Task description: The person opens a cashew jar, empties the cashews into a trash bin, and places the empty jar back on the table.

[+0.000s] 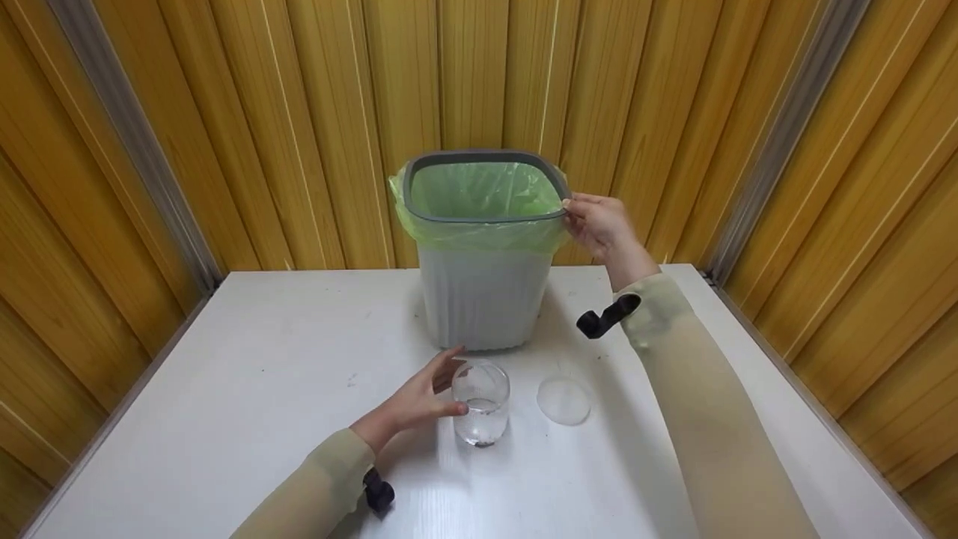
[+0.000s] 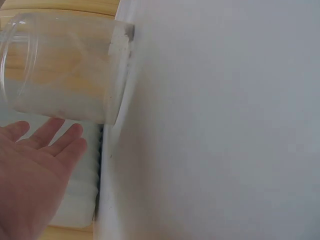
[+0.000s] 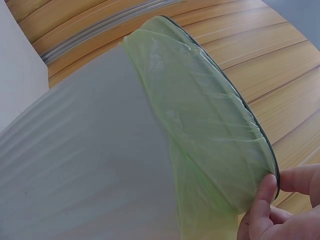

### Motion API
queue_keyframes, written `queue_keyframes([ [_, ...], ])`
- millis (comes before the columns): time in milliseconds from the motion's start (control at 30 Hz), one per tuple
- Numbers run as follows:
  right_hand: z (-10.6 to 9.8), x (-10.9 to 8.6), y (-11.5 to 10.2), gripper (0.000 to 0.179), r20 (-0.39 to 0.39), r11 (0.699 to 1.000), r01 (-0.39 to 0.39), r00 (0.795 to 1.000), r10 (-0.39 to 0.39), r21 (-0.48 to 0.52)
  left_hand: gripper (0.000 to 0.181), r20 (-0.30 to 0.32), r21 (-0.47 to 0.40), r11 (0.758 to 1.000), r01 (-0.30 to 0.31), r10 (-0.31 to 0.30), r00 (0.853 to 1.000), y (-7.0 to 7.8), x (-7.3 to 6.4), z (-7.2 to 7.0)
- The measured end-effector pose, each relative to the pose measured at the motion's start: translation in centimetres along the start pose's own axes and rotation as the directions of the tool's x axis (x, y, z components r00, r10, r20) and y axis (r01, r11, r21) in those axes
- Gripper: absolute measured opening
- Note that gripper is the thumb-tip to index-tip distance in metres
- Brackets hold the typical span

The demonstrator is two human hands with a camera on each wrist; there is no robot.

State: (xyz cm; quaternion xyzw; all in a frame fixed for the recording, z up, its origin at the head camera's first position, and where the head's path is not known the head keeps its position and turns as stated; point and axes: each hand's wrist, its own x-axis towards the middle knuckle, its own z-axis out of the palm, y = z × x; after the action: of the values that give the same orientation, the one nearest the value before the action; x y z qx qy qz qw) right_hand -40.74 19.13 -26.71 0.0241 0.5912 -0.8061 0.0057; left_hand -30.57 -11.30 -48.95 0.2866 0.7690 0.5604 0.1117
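A light grey trash bin [image 1: 485,296] stands upright at the back of the table, a green bag [image 1: 479,236] folded over its edge under a dark grey rim [image 1: 479,156]. My right hand [image 1: 603,227] pinches that rim at its right side, thumb and fingers on either face in the right wrist view. In front of the bin stands a clear plastic jar [image 1: 481,427] without a lid on it. Close by its left side is my left hand [image 1: 413,400], fingers spread; the left wrist view shows a slight gap to the jar. A round clear lid [image 1: 563,401] lies right of the jar.
The white tabletop [image 1: 299,337] ends at the back against wood-patterned panels [image 1: 322,135]. Similar panels rise on both sides, with grey metal posts [image 1: 135,127] in the corners. A black wrist mount [image 1: 608,316] sits on each sleeve.
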Motion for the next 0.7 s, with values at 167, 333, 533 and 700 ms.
queue_keyframes([
  [167,-0.2,0.1,0.0,0.047,0.008,1.000,-0.005,1.000,0.005,0.010,0.094,-0.077,0.068,0.996,-0.059,0.064,0.995,0.8,0.0,-1.7],
  [333,-0.5,0.3,0.3,0.050,0.040,0.999,-0.007,0.999,0.005,0.046,0.063,-0.222,0.122,0.992,-0.037,0.064,0.973,1.7,0.4,-3.9],
  [533,-1.1,0.6,1.1,0.028,0.052,0.999,-0.012,0.999,0.010,0.037,0.063,-0.363,0.184,0.982,0.051,0.020,0.932,2.4,0.8,-7.1],
  [700,-1.9,0.8,1.9,0.017,0.054,0.999,0.008,0.999,-0.006,-0.037,0.071,-0.442,0.236,0.962,0.133,-0.016,0.897,3.4,1.1,-9.9],
])
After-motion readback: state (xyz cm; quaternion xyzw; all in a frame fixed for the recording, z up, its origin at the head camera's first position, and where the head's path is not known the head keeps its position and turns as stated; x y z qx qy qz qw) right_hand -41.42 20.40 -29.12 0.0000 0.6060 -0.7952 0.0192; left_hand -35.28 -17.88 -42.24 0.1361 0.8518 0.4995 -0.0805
